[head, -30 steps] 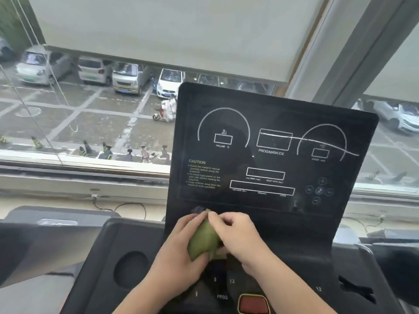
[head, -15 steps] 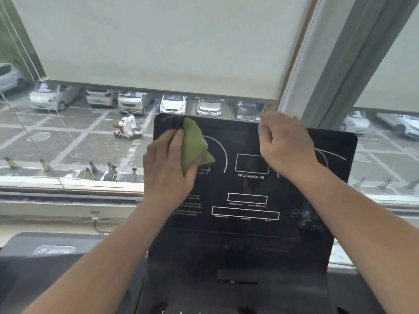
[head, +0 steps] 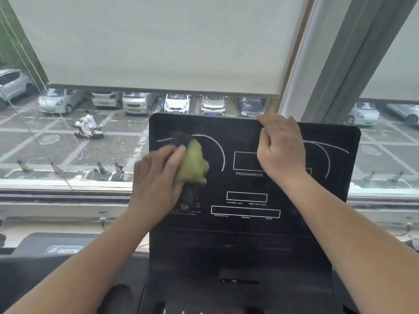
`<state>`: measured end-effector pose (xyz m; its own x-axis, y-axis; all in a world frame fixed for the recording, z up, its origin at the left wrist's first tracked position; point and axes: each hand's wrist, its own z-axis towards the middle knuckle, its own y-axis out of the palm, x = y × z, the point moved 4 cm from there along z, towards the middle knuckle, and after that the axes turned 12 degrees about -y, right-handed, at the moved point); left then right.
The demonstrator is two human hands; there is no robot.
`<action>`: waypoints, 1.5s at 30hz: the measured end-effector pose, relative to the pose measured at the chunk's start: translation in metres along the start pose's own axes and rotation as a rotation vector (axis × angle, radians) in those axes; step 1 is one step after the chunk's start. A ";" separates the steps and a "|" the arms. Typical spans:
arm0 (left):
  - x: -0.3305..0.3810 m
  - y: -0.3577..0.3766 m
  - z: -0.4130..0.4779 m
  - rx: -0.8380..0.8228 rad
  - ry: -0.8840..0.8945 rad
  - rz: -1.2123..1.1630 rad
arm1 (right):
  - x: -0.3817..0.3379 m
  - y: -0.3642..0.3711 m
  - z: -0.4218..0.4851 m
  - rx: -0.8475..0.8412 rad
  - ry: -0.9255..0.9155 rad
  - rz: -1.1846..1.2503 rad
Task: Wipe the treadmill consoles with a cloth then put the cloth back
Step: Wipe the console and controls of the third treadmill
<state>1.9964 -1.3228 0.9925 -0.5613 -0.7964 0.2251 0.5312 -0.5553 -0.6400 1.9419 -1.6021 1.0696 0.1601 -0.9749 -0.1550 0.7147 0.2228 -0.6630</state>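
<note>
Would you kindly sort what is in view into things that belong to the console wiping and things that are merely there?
Belongs to the job:
cloth, in the left hand
console
right hand, gripping the console's top edge

Merely there:
blind
parked cars outside
neighbouring treadmill

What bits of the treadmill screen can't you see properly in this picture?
All in the head view:
- Left dial on the console: partly hidden by the cloth and left hand.
- Middle box above "PROGAM/MODE": right part hidden by the right hand, which grips the top edge.
- Warning text at lower left: covered by the left hand, and blurred.
- Bottom buttons: cut off by the picture's edge.
</note>
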 end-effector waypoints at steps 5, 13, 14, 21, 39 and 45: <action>0.043 0.027 -0.047 -0.028 -0.151 -0.121 | -0.001 -0.001 -0.001 -0.015 -0.001 0.017; 0.030 0.014 -0.026 -0.132 0.352 0.036 | 0.002 0.000 -0.001 -0.026 -0.002 0.022; 0.025 0.007 -0.008 -0.092 0.193 0.009 | 0.002 0.000 -0.001 -0.024 0.000 0.021; 0.062 0.026 -0.061 -0.253 -0.059 -0.118 | 0.001 0.001 0.000 -0.056 -0.005 0.006; 0.113 0.044 -0.159 -0.560 -0.012 -0.144 | -0.006 -0.021 -0.146 0.040 0.024 0.190; 0.215 0.079 -0.155 -0.661 0.123 -0.221 | 0.041 -0.041 -0.213 0.093 0.384 0.170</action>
<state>1.8190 -1.5005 0.8763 -0.7001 -0.6270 0.3417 -0.0784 -0.4081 -0.9096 1.7743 -1.6501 0.9346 0.0286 -0.8477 -0.5297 0.7612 0.3620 -0.5382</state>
